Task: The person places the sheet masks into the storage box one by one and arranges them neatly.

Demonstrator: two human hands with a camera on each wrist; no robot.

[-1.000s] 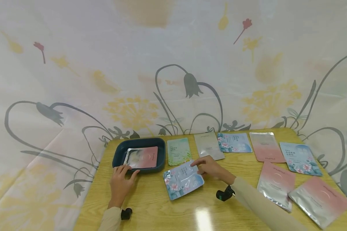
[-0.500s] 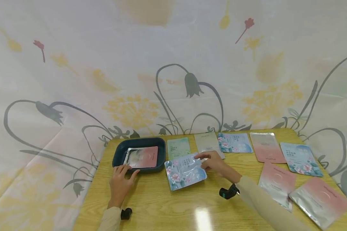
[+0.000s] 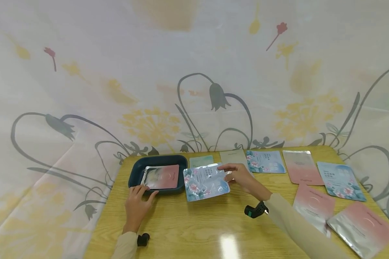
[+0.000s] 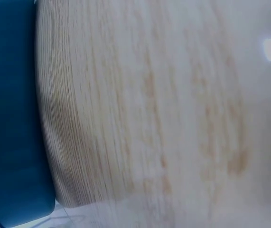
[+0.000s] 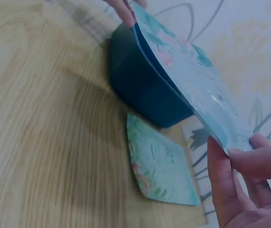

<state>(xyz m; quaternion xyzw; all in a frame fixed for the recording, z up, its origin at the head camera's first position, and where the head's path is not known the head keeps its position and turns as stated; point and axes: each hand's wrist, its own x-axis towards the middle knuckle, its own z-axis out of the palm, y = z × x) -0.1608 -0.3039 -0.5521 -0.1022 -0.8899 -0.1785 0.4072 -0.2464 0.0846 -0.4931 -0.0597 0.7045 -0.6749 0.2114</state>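
A pale blue sheet mask packet [image 3: 204,184] with printed pink flowers is lifted above the table. My right hand [image 3: 241,177] pinches its right edge between thumb and fingers, also plain in the right wrist view. The packet's left edge comes close to a dark blue plastic basin [image 3: 133,177]. On the basin's near rim is my left hand [image 3: 137,207], fingers over the edge and thumb at the near side. Inside lies a pink and silver mask packet [image 3: 164,177]. A green mask packet [image 5: 160,164] lies beside the basin, partly covered by the held one in the head view.
Along the back of the wooden table [image 3: 188,230] lie a pale grey-green packet [image 3: 231,157], a blue flowered packet [image 3: 265,162] and a pink one [image 3: 303,167]. Several more packets lie at the right, including a pink-silver packet [image 3: 363,226]. A flower-printed cloth [image 3: 149,72] hangs behind.
My right hand has carried the blue flowered packet up and away from me, towards the basin's right side, covering more of the green packet. The left hand stays on the rim.
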